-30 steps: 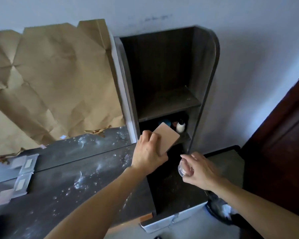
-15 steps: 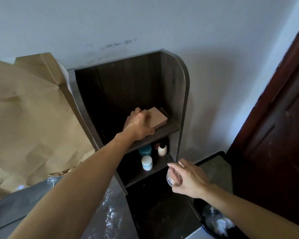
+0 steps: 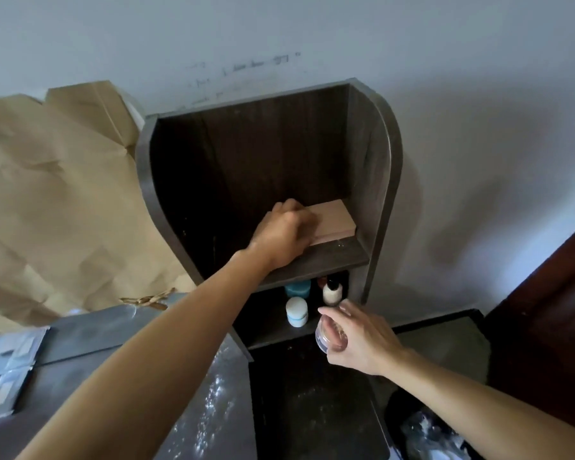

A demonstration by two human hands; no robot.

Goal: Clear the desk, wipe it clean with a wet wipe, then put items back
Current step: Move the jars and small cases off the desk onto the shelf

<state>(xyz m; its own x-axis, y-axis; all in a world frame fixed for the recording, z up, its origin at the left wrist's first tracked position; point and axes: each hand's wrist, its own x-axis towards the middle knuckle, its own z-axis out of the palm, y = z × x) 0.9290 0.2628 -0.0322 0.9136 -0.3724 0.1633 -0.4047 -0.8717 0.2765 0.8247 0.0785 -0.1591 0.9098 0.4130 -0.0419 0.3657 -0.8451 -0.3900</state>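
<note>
a dark surface [image 3: 193, 410] flecked with white specks fills the lower left of the frame, with silvery packets [image 3: 7, 366] at its left edge and crumpled brown paper [image 3: 63, 210] against the pale wall [image 3: 445, 94] behind. at centre stands a dark wooden shelf unit [image 3: 372, 180], and a dark red door [image 3: 561, 310] is at the right edge. the tan box [image 3: 332, 220] is flat and rectangular and lies on the upper shelf [image 3: 329, 260], toward its right side. the left grip [image 3: 283, 234] curls over the box's near end. at lower centre the right grip [image 3: 365, 343] pinches a small clear jar [image 3: 324, 338] in front of the lower compartment, where a white jar [image 3: 296, 312] and a small bottle [image 3: 332, 292] stand.
</note>
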